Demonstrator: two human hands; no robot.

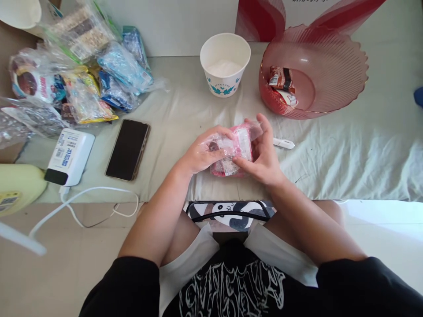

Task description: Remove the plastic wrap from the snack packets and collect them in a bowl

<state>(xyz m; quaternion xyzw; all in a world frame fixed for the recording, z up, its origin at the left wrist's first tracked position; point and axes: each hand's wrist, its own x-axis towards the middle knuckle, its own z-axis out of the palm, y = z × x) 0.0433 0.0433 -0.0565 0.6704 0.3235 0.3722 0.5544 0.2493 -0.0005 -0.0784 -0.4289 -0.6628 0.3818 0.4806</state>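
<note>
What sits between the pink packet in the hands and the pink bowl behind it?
Nothing visible. Both hands, left hand and right hand, hold the pink packet over the sheet. Only bare sheet lies between it and the pink bowl. The small white stick lies just right of that line.

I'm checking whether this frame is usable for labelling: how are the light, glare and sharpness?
Head view: soft, even light; both hands and the pink packet are sharp. Its clear wrap and the snack bags glare. A white bar at lower left is blurred; edges bow.
</note>
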